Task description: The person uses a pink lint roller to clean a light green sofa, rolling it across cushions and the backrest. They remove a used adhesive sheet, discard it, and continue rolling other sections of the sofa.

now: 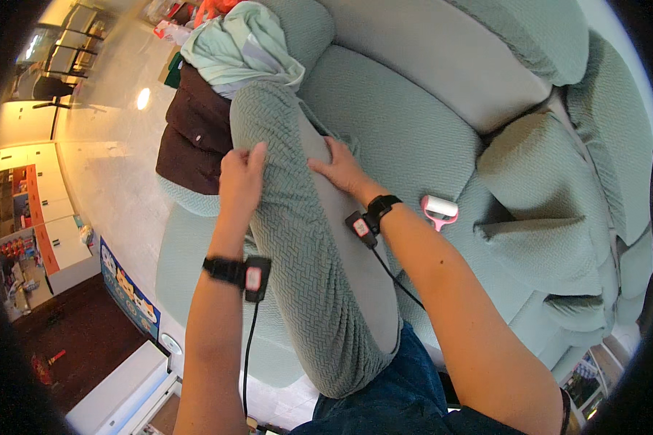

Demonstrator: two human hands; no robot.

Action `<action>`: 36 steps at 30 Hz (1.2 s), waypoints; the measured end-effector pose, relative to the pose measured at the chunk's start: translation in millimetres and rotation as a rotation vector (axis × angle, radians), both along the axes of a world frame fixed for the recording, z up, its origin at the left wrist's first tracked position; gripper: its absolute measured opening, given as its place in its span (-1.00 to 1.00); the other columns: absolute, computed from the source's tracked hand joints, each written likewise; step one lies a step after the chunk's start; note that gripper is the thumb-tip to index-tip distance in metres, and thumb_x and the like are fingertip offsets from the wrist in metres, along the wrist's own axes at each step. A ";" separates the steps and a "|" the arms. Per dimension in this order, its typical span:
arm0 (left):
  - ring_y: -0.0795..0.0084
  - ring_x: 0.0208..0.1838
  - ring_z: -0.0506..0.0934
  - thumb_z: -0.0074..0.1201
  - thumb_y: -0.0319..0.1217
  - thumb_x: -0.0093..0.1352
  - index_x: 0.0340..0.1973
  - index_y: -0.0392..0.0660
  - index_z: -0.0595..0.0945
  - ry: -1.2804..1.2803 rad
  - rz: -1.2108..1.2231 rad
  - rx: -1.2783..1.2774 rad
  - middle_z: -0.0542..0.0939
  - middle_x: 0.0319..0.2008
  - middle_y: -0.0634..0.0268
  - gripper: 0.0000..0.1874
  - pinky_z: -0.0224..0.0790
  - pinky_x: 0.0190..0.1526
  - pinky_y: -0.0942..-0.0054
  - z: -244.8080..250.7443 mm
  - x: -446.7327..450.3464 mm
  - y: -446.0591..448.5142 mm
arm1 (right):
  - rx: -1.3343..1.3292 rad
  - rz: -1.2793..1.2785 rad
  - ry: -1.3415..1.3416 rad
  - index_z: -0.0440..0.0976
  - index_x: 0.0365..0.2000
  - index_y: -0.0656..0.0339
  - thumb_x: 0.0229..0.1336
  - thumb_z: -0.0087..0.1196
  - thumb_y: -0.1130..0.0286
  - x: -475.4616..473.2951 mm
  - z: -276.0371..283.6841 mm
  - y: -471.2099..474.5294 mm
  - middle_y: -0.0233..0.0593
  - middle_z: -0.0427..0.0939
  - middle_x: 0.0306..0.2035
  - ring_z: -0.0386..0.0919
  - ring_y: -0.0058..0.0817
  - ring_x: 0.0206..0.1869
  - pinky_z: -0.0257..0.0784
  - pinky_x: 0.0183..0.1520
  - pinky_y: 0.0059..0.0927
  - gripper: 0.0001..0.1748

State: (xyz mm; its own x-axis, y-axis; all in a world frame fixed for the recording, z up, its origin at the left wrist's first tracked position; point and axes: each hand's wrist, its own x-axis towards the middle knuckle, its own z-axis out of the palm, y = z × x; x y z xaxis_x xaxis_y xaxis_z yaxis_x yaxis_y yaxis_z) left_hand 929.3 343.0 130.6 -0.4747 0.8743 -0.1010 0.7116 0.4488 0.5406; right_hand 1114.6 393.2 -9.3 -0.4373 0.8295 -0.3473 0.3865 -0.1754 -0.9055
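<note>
A long sofa cushion (353,244) lies slanting before me, its near end against my dark blue clothing. A green-grey textured fabric cover (299,239) wraps its top and left side; a smooth grey face shows on the right. My left hand (242,176) is curled at the left edge of the cover, thumb along the fabric, and appears to grip it. My right hand (342,166) rests on the smooth grey face, thumb and fingers apart. Both wrists wear black bands with small cabled boxes.
A pink-handled lint roller (441,209) lies on the sofa seat (392,119). Rumpled covered cushions (538,163) stand at right. Brown cloth (196,130) and pale green fabric (245,49) lie beyond my left hand. The wrist cables (248,348) trail towards me.
</note>
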 end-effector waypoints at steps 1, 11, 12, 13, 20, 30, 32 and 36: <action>0.07 -0.30 0.56 0.04 -0.03 0.35 -0.27 -0.37 0.48 0.325 -0.071 0.011 0.57 -0.29 -0.08 -0.48 0.38 -0.28 0.31 -18.0 -5.6 4.3 | 0.012 -0.011 0.019 0.15 0.18 0.40 -0.12 0.18 -0.24 -5.3 2.0 3.4 0.17 0.23 0.19 0.23 -0.02 0.24 0.14 0.26 -0.18 0.06; 0.43 -0.40 0.52 0.03 -0.06 0.38 -0.41 -0.39 0.58 -0.201 -0.061 -0.127 0.59 -0.49 0.17 -0.49 0.35 -0.32 0.37 -42.3 -38.8 9.1 | 0.264 0.053 0.118 0.38 -0.16 0.37 -0.12 0.16 -0.26 -25.3 -34.1 39.7 0.15 0.47 -0.13 0.46 0.00 -0.06 0.35 -0.03 -0.16 -0.17; 0.48 -0.38 0.51 0.03 -0.08 0.39 -0.37 -0.39 0.59 -0.296 -0.035 -0.086 0.59 -0.47 0.22 -0.50 0.36 -0.29 0.41 -43.6 -45.7 4.2 | 0.182 0.053 0.159 0.38 -0.15 0.37 -0.12 0.15 -0.28 -31.6 -27.8 41.3 0.15 0.48 -0.13 0.46 0.01 -0.06 0.35 -0.03 -0.16 -0.16; 0.53 -0.35 0.50 0.03 -0.09 0.39 -0.34 -0.39 0.61 -0.404 -0.010 -0.048 0.60 -0.44 0.26 -0.52 0.37 -0.27 0.45 -48.1 -49.1 -0.4 | 0.148 0.089 0.108 0.38 -0.14 0.38 -0.13 0.14 -0.29 -34.0 -22.7 41.8 0.15 0.50 -0.14 0.47 0.02 -0.06 0.36 -0.03 -0.16 -0.13; 0.52 -0.32 0.52 0.10 -0.25 0.36 -0.34 -0.29 0.63 -1.014 0.279 0.273 0.60 -0.34 0.30 -0.71 0.36 -0.20 0.55 17.6 -46.6 3.9 | 0.168 0.221 -0.105 0.42 -0.09 0.42 -0.15 0.12 -0.35 -51.4 -1.1 26.7 0.18 0.56 -0.18 0.53 0.03 -0.09 0.41 -0.03 -0.14 -0.05; 0.62 -0.37 0.47 0.03 -0.27 0.41 -0.37 -0.16 0.56 -0.409 -0.135 -0.113 0.51 -0.46 0.43 -0.78 0.31 -0.25 0.60 -10.8 -24.3 -2.1 | 0.187 0.330 -0.228 0.42 -0.16 0.43 -0.11 0.08 -0.34 -70.9 -3.9 15.3 0.18 0.55 -0.17 0.53 0.01 -0.08 0.40 -0.02 -0.12 -0.10; 0.58 -0.29 0.47 0.05 -0.32 0.39 -0.29 -0.20 0.54 -0.434 -0.154 0.078 0.51 -0.38 0.35 -0.82 0.34 -0.23 0.58 -12.8 -22.7 -9.1 | 0.139 0.315 -0.221 0.40 -0.10 0.45 -0.10 0.06 -0.35 -76.5 8.9 11.9 0.21 0.50 -0.08 0.48 0.02 0.00 0.37 0.04 -0.13 -0.05; 0.47 -0.11 0.47 0.09 -0.46 0.34 -0.11 -0.23 0.47 -0.465 -0.179 0.338 0.47 -0.11 0.19 -0.76 0.37 -0.14 0.52 -29.9 -35.9 -38.5 | 0.156 0.265 -0.074 0.33 0.03 0.51 -0.10 0.04 -0.37 -82.3 6.2 14.7 0.26 0.33 0.11 0.34 0.03 0.16 0.27 0.15 -0.14 0.05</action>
